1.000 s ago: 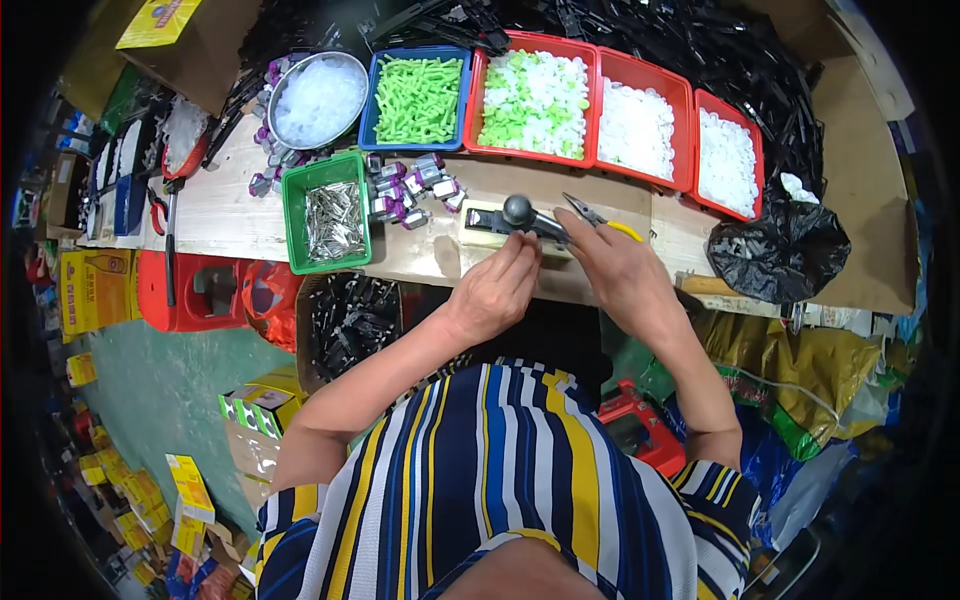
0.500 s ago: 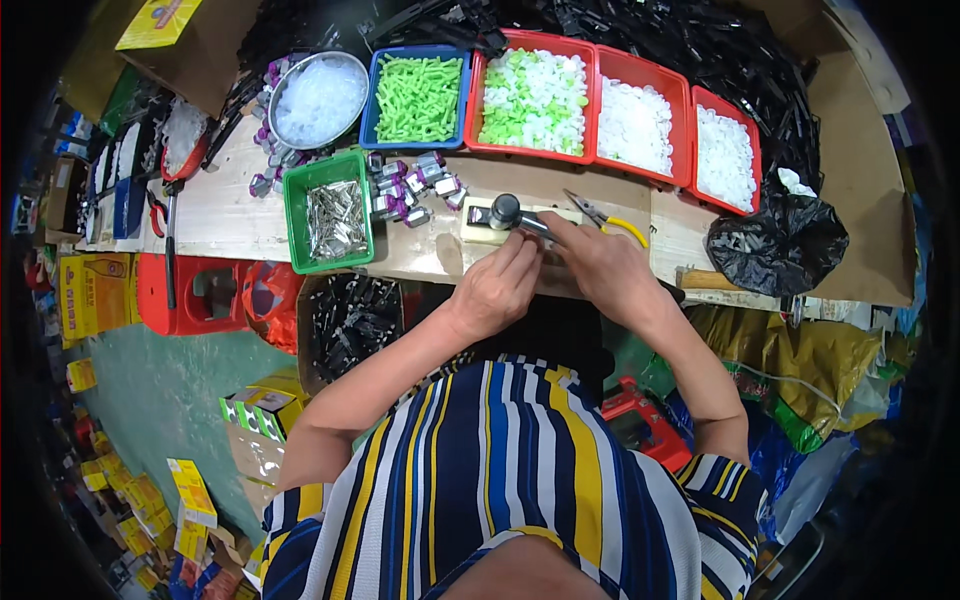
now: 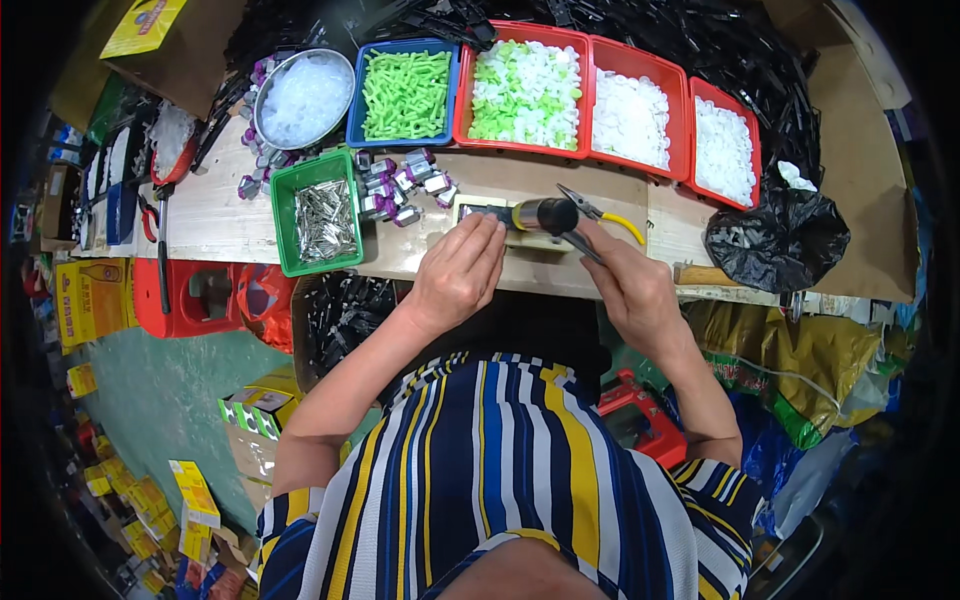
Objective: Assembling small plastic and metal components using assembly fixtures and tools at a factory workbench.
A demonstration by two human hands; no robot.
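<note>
The right hand (image 3: 635, 290) is curled shut around the dark handle of a hammer with a black head and a yellow band (image 3: 546, 215). The head hangs just left of that hand, over a cream rectangular block (image 3: 536, 242), and hides part of it (whether it touches, I cannot tell). The left hand (image 3: 455, 275) has its fingers bent and pressed together, tips at a small black piece (image 3: 487, 210) on the block; whether they pinch it I cannot tell.

Just beyond the right hand, close to the hammer head, lie pliers with yellow grips (image 3: 612, 216). Left of the left hand stands a green plastic bin of silver metal pins (image 3: 282, 222), with purple-and-silver blocks (image 3: 405, 185) ahead. Well right of the right hand sits a crumpled black plastic bag (image 3: 775, 250).
</note>
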